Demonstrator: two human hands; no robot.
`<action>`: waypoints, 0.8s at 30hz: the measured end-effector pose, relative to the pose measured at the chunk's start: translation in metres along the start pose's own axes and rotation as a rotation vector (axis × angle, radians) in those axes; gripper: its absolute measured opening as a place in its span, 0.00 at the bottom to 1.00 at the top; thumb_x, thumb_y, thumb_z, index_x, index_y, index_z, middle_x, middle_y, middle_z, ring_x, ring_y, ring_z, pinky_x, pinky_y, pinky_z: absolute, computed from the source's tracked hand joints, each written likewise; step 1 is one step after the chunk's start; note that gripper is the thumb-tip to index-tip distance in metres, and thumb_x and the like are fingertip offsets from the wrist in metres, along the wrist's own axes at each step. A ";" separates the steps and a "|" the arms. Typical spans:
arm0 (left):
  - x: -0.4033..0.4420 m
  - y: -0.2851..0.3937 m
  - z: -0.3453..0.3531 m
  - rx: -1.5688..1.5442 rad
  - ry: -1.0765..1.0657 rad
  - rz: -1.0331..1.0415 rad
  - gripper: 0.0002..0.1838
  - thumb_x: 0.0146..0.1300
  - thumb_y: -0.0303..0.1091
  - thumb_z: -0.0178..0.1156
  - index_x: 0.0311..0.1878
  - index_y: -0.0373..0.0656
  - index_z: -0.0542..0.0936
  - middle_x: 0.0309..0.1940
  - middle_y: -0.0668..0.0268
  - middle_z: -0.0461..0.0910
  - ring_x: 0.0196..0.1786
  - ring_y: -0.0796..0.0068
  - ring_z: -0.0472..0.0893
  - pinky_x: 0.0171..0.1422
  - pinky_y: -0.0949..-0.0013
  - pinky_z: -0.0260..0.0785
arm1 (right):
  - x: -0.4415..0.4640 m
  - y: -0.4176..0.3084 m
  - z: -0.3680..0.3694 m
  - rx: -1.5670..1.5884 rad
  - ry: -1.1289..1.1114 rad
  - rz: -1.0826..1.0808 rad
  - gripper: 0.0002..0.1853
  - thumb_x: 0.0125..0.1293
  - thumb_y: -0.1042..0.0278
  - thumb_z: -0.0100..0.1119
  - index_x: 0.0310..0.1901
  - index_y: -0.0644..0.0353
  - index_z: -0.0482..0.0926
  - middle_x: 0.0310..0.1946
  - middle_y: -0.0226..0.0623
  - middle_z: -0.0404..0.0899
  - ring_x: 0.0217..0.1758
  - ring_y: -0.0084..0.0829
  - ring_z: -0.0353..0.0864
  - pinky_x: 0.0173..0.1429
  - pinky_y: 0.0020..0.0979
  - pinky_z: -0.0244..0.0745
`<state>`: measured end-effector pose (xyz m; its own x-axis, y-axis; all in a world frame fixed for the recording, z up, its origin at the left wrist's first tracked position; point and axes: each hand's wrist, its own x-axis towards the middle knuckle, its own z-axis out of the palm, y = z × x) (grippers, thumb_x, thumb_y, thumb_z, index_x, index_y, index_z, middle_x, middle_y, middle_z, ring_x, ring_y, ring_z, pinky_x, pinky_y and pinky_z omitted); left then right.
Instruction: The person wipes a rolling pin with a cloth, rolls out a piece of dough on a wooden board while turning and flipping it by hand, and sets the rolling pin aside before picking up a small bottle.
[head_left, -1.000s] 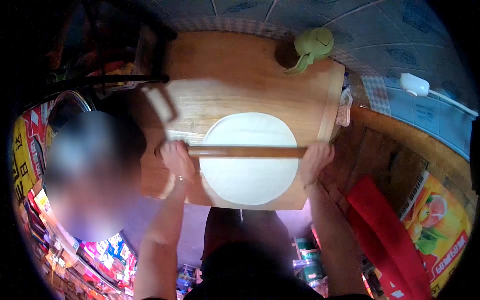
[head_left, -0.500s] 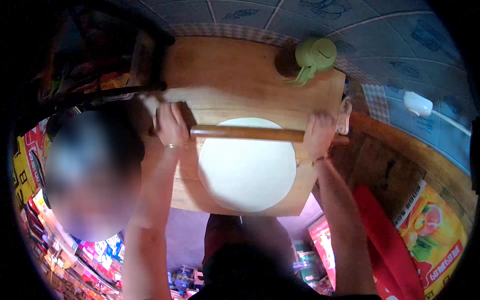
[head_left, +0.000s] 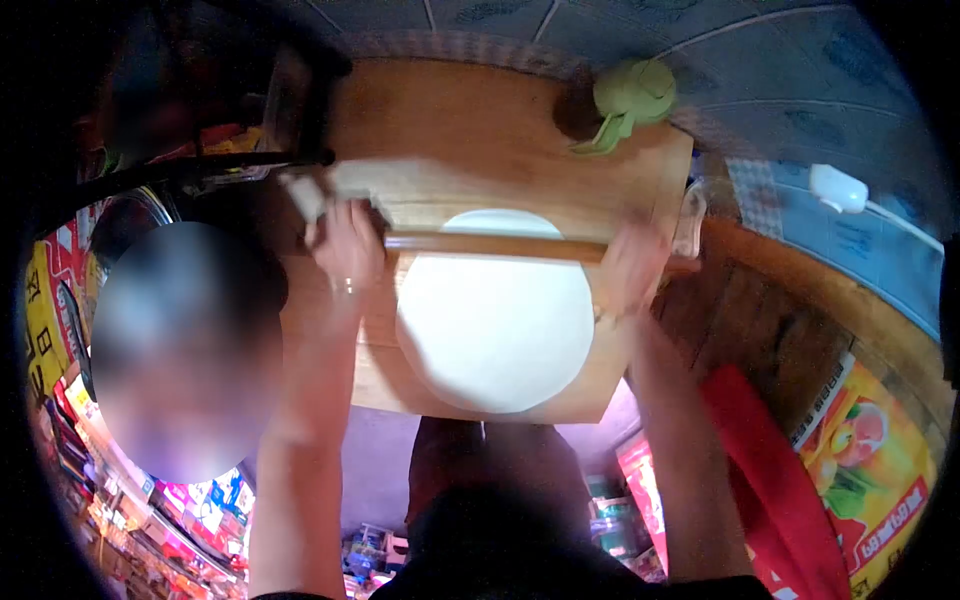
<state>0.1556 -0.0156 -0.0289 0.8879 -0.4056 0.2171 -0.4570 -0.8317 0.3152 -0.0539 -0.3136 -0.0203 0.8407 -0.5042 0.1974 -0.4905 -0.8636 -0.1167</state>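
Observation:
A round, thin white sheet of dough [head_left: 497, 335] lies flat on a light wooden board [head_left: 470, 180]. Across its far part runs a long wooden rolling pin [head_left: 490, 244], pressed level from left to right, with a strip of dough showing beyond it. My left hand [head_left: 350, 245] is closed around the pin's left end, off the dough. Around the right end my right hand [head_left: 635, 265] is closed too, a little blurred by motion, and the pin's tip sticks out past it.
A green jug [head_left: 635, 95] with a handle stands at the board's far right corner. A white plug or adapter [head_left: 838, 188] is on the blue tiled wall. To the left is another person's blurred head [head_left: 190, 340]. A red cloth-like strip [head_left: 770, 480] and a printed carton [head_left: 865, 480] lie right.
Both hands and the rolling pin appear slightly higher in view. The board, jug and dough also shift up a little as the camera tilts. The grip stays the same.

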 end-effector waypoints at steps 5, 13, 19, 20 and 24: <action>-0.040 0.006 -0.014 0.074 0.000 -0.028 0.14 0.69 0.37 0.42 0.44 0.43 0.76 0.41 0.58 0.76 0.50 0.59 0.72 0.63 0.48 0.55 | -0.026 -0.023 -0.026 -0.003 0.085 0.069 0.13 0.63 0.68 0.45 0.44 0.60 0.77 0.43 0.40 0.77 0.53 0.41 0.71 0.62 0.44 0.58; 0.085 0.021 0.014 0.103 -0.288 -0.298 0.16 0.69 0.41 0.47 0.47 0.40 0.78 0.47 0.50 0.77 0.49 0.51 0.76 0.54 0.53 0.67 | 0.098 0.002 0.009 0.162 -0.034 -0.038 0.12 0.64 0.65 0.48 0.38 0.64 0.78 0.42 0.46 0.78 0.49 0.48 0.74 0.58 0.46 0.66; 0.014 0.053 -0.019 -0.644 0.242 -0.311 0.11 0.68 0.32 0.52 0.47 0.35 0.75 0.42 0.55 0.75 0.45 0.61 0.76 0.54 0.65 0.68 | 0.048 -0.011 -0.033 0.622 0.005 0.232 0.10 0.65 0.68 0.51 0.42 0.65 0.76 0.49 0.43 0.75 0.57 0.44 0.70 0.61 0.39 0.64; -0.016 0.055 -0.029 -0.701 0.198 -0.454 0.10 0.67 0.29 0.52 0.48 0.34 0.74 0.45 0.57 0.75 0.46 0.67 0.76 0.53 0.67 0.69 | 0.012 -0.006 -0.034 0.590 0.033 0.332 0.10 0.65 0.70 0.50 0.43 0.67 0.74 0.46 0.44 0.75 0.53 0.41 0.72 0.58 0.38 0.66; -0.094 0.033 -0.002 -0.889 0.015 -0.712 0.18 0.61 0.31 0.59 0.53 0.35 0.72 0.43 0.58 0.77 0.45 0.70 0.77 0.52 0.68 0.71 | -0.148 0.019 -0.032 1.024 -0.053 0.777 0.08 0.68 0.73 0.52 0.46 0.66 0.73 0.44 0.33 0.76 0.47 0.25 0.73 0.55 0.28 0.70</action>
<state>0.0569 -0.0042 -0.0375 0.9627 0.0608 -0.2637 0.2694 -0.3055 0.9133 -0.1951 -0.2558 -0.0207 0.4349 -0.8509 -0.2947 -0.4742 0.0618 -0.8782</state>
